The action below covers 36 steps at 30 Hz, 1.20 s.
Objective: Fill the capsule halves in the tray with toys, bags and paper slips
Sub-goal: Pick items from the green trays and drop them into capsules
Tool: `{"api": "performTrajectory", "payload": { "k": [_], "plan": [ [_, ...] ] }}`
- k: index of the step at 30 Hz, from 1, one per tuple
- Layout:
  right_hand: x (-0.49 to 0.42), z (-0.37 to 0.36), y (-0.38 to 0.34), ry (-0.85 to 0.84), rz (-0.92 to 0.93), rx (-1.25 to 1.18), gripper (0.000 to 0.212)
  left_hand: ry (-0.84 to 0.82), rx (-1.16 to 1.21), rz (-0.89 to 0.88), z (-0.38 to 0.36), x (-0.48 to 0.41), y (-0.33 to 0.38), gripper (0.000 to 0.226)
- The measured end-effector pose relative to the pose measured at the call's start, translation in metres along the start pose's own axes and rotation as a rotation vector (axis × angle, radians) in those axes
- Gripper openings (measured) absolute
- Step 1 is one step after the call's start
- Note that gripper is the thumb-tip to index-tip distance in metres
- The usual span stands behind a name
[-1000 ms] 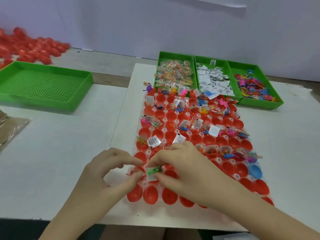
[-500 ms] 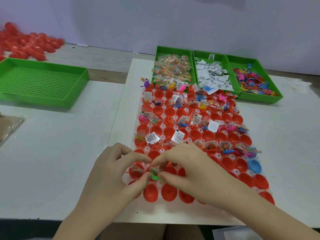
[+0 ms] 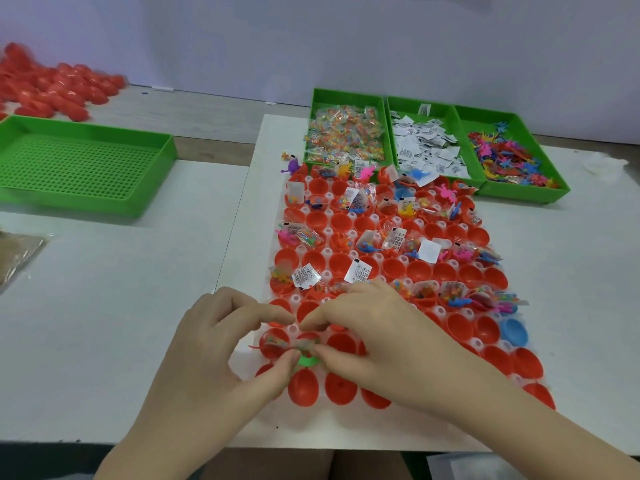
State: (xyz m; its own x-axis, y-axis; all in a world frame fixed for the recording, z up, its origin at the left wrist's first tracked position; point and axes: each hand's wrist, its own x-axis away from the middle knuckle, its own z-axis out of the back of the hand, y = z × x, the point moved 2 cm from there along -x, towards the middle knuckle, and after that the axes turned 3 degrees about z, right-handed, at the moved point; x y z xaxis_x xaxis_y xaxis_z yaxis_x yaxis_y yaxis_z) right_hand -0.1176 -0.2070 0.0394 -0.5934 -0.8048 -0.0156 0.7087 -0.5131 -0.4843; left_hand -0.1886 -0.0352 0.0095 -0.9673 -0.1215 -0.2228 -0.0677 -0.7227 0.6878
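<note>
Tray (image 3: 440,310): clear plastic sheet of sockets, lying lengthwise on a white board from the near edge of the table (image 3: 104,306) out to the far bins
Capsule halves (image 3: 341,388): red, open side up, seated in rows across the tray; one blue half (image 3: 514,331) sits at the near right
Filled part: the far and middle rows hold small toys (image 3: 287,237), clear bags (image 3: 450,289) and paper slips (image 3: 360,270), some spilling over the rims
Near rows: mostly bare red cups
Left hand (image 3: 221,355): over the near left corner of the tray, thumb and forefinger pinched on one end of a bead bag (image 3: 304,345)
Right hand (image 3: 377,334): reaching in from the right, thumb and forefinger pinched on the other end of the same bead bag, other fingers curled
Bead bag: small and clear with coloured beads, held between both hands just above the second row from the near edge
Green toy (image 3: 306,361): shows just under the thumbs; which hand holds it, I cannot tell
Far bins: three green bins side by side, touching the tray's far end; the left bin (image 3: 346,95) has bags, the middle bin (image 3: 420,100) slips, the right bin (image 3: 554,192) toys
Far left: green perforated basket (image 3: 79,168), with a heap of red shells (image 3: 52,88) beyond it
Left edge: brown packet (image 3: 17,254)
</note>
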Motion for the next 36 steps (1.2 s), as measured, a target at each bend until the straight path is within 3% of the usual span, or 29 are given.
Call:
{"api": "performTrajectory", "payload": {
  "k": [3,8,18,31,36],
  "plan": [
    [0.004,0.005,0.002,0.033,-0.012,-0.068,0.032,-0.001,0.012,-0.012,0.002,0.000,-0.002,0.019],
    [0.014,0.002,0.002,0.077,-0.016,0.032,0.009,-0.001,0.033,-0.052,0.002,0.003,-0.001,0.010],
    [0.011,-0.008,-0.002,0.054,-0.013,0.207,0.009,0.058,0.106,0.039,0.003,0.003,-0.005,0.017],
    [0.011,-0.010,-0.006,0.107,0.049,0.318,0.015,0.076,0.132,-0.001,0.002,0.001,-0.008,0.013],
    [0.012,0.009,0.004,0.341,0.046,0.143,0.006,0.143,0.102,-0.088,0.006,-0.017,-0.012,0.015]
  ]
}}
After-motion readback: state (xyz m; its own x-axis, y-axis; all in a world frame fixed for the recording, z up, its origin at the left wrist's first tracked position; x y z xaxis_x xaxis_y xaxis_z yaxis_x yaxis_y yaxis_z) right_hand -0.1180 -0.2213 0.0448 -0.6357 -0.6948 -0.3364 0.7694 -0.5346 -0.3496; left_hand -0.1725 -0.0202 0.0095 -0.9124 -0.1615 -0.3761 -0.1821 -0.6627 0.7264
